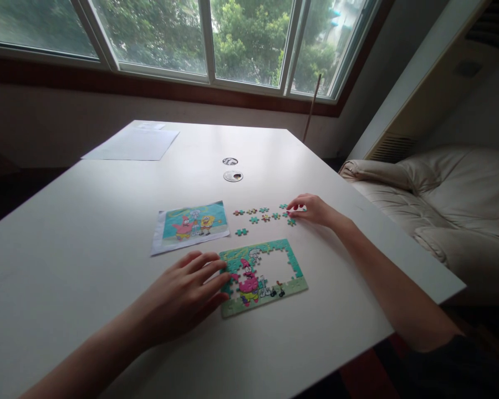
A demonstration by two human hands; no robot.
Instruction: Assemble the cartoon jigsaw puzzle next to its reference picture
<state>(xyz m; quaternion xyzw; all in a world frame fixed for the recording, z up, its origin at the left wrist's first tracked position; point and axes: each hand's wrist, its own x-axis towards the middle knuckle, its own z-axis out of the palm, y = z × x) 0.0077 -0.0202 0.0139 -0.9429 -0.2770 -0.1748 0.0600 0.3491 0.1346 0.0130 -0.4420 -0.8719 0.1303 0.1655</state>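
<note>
While the left hand (187, 291) lay at the puzzle (249, 285): the right hand (315, 210) was over the far-right end of the loose pieces (265, 218).
Puzzle: flat on the bench (108, 233), right of the left hand. Border looked mostly joined; big gap right of centre, small ones near the left edge.
Left fingers (208, 267): loosely spread, slightly curled, tips over the puzzle's left edge, no grip seen. OK as a steady; light downward pressure was best, since a sideways shove could have popped joints.
Right fingers (298, 201): mostly closed, tips close together among pieces. Couldn't tell if one was pinched.
Loose pieces: beyond the puzzle, rough rows, some touching or nearly so. Clean pick called for one piece, taken by opposite edges, neighbours undisturbed.
Picture sheet (191, 224): face up, left of the loose pieces, unobstructed. Worth checking colour and outline against it.
Gap: bare bench showed through. Best fit, I judged, meant turning the piece to match first, then pressing straight down, no forcing.
</note>
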